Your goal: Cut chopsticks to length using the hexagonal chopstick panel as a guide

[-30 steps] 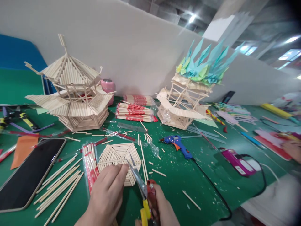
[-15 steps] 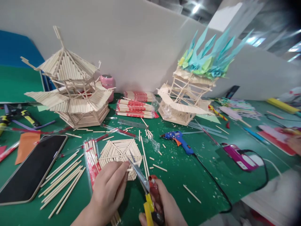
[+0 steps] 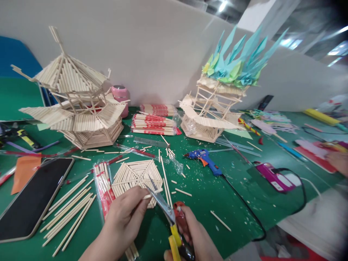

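Note:
My left hand [image 3: 126, 212] pinches a short wooden stick [image 3: 155, 193] between thumb and fingers. My right hand [image 3: 198, 232] grips scissors [image 3: 163, 204] with red and yellow handles, their blades parted around the stick. Behind my left hand lies a flat polygonal panel [image 3: 138, 172] built from rows of sticks, its near part hidden by the hand. A plastic pack of sticks [image 3: 102, 185] is left of it, partly under my left forearm. Loose wooden sticks [image 3: 69, 214] lie fanned out farther left.
A stick pavilion [image 3: 81, 119] stands back left, another model with blue paper leaves [image 3: 214, 116] back right. A blue glue gun [image 3: 205, 160] with a cable lies right of centre. A phone [image 3: 35, 199] rests at left. Another person's hand [image 3: 338, 159] is at the right edge.
The scissors and my left hand have shifted slightly, and more of the short stick shows across the blades. The whole view has drifted a little.

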Demonstrator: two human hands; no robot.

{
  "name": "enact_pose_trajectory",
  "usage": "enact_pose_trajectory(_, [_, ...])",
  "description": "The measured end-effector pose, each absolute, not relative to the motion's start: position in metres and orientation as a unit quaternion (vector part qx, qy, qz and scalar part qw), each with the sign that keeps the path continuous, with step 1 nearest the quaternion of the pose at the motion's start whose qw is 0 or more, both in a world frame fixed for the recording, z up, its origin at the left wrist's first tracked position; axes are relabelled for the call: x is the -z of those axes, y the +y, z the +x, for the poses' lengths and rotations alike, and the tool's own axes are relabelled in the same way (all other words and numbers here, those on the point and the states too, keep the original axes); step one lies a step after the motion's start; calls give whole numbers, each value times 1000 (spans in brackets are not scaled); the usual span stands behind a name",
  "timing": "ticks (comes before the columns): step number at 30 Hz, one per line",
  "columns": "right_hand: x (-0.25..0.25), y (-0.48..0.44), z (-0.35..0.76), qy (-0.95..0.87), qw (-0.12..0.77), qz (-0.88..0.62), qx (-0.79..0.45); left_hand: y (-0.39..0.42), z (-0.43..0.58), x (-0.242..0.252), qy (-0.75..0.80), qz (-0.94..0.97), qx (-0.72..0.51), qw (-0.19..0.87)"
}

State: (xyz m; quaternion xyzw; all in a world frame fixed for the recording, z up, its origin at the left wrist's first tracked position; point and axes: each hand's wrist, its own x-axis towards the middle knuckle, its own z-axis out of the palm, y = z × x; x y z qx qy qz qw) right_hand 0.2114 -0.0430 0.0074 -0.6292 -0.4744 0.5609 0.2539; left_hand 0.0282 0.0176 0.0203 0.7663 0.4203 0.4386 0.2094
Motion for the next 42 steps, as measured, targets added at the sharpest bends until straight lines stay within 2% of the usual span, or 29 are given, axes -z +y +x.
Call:
enact_pose_trajectory(5, [-1,-39,216,-504,225,-643,-531,18,30,-17,428,760,-424,244])
enact_pose_trajectory(14, [8,-45,213,-499,243,-622,-553,14,35,-10,418,768,-459,155])
enact_pose_trajectory(19, [-1,-44,216,-503,218,-624,-557,18,34,-17,389,779,-453,190])
enact_pose_trajectory(25, [14,-44,214,-430,225,-653,-582,16,34,-18,392,776,-437,232])
enact_pose_trajectory(30, [18,-46,214,-455,230,-635,-580,17,32,-20,400,768,-430,254])
enact_pose_trajectory(37, [7,-51,218,-492,229,-632,-554,18,27,-21,416,733,-378,383])
enact_pose_trajectory(42, [5,-51,217,-516,231,-630,-533,15,33,-13,435,720,-409,353])
